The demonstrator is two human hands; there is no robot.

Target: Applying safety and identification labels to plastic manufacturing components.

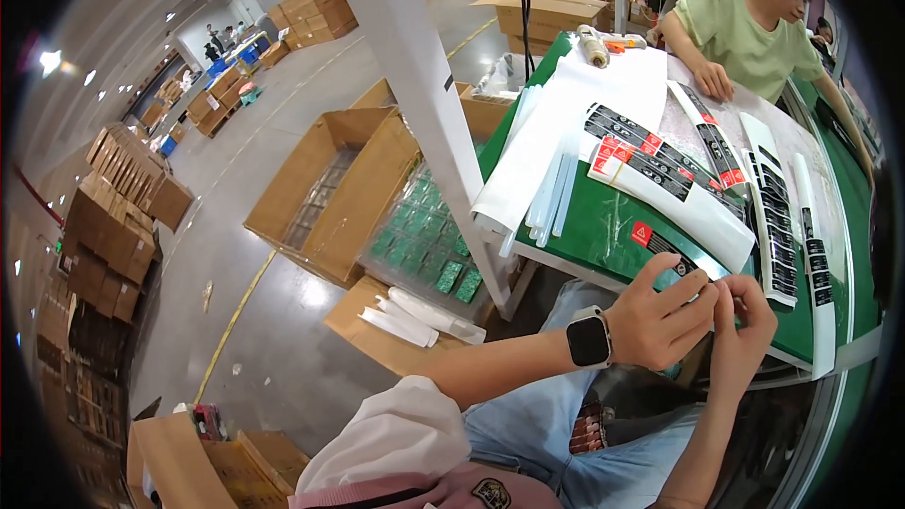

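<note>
Head view, left hand (665, 316): curled, fingertips against the right's; cannot tell whether pinching.
Right hand (742, 325): fingertips gathered near the strip; grip hidden.
Label strip (654, 240): black, red triangle-marked end, over green tabletop (586, 250), partly behind fingers.
Label sheets (693, 212): black-and-red labels, print too small.

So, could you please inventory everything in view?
Table: one, green, right
Sheeting: count unclear, white, table's far left
Label strips: several, white, black and red, on table
Sticks: several, pale blue, table's left edge
Cartons: many, brown, floor and background
Post: one, white, beside table
Rolls: several, white, near floor
Flat pieces: many, green, by post
Co-worker: one, light-green top, upper right
Watch: one, white strap, left wrist
Left hand: one, near table edge
Right hand: one, beside left
</note>
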